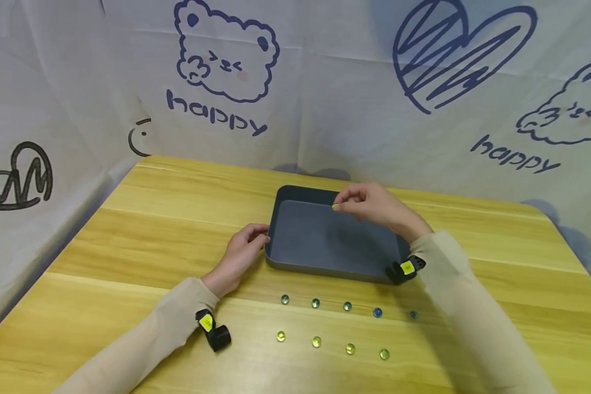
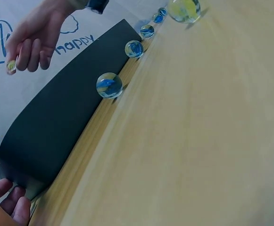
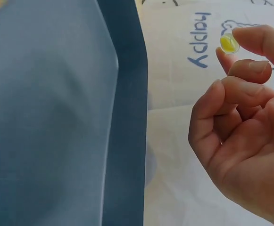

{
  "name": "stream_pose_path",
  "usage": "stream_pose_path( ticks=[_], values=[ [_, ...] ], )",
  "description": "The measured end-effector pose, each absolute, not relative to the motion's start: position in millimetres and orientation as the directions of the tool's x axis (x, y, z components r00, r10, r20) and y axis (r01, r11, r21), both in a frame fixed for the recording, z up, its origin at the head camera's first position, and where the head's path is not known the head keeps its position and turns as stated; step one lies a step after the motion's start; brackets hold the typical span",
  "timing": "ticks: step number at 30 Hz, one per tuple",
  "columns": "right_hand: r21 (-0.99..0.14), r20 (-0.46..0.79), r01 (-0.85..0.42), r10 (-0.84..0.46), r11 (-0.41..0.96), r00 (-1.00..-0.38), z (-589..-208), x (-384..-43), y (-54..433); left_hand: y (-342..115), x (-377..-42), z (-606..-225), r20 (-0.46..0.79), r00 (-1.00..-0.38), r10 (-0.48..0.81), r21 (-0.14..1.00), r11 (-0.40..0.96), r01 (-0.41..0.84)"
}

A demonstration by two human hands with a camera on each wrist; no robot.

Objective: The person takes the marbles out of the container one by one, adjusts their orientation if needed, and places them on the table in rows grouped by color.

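Above the back part of a dark grey rectangular tray [image 1: 320, 241], my right hand [image 1: 369, 205] pinches a clear marble with a yellow swirl [image 3: 229, 43] between thumb and index finger. The other fingers of that hand are curled in. At the tray's left side, my left hand [image 1: 243, 249] holds the wall near a corner, with fingertips [image 2: 19, 197] against its outside. In front of the tray lies a row of blue-swirled marbles [image 1: 347, 306]. Nearer to me is a row of yellow-swirled marbles [image 1: 317, 342].
A wooden table [image 1: 143, 230] carries the tray and marbles. White cloth [image 1: 335, 109] with drawn bears, hearts and lettering hangs behind and at the left. Each wrist wears a small black camera [image 1: 214, 331].
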State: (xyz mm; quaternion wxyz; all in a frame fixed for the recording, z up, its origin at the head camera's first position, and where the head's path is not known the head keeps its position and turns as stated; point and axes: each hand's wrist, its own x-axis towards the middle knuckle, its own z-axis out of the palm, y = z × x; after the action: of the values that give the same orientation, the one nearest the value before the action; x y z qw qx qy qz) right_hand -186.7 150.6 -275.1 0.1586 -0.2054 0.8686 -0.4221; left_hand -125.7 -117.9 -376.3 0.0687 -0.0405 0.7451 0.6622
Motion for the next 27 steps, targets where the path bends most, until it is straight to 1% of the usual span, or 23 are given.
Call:
stream_pose_path(
  ticks=[5, 12, 19, 27],
  values=[
    [-0.805, -0.103, -0.229, -0.509, 0.548, -0.855, -277.5, -165.4, 160.9, -116.6, -124.3, -377.4, -0.166, -0.985, 0.037, 0.979, 0.128, -0.16],
    [-0.785, -0.09, -0.293, -0.568, 0.546, -0.818, -270.3, -127.5, 172.6, -117.1, -123.2, -376.3, -0.172, -0.985, 0.028, 0.977, 0.129, -0.167],
    [-0.797, -0.012, -0.377, -0.636, 0.473, -0.772, -274.2, -97.8, 187.3, -119.0, -124.0, -373.5, -0.17, -0.985, 0.023, 0.976, 0.141, -0.165],
    [-0.869, 0.05, -0.365, -0.674, 0.335, -0.737, -284.3, -79.5, 192.4, -120.4, -124.1, -372.1, -0.178, -0.984, 0.027, 0.975, 0.141, -0.172]
  ],
)
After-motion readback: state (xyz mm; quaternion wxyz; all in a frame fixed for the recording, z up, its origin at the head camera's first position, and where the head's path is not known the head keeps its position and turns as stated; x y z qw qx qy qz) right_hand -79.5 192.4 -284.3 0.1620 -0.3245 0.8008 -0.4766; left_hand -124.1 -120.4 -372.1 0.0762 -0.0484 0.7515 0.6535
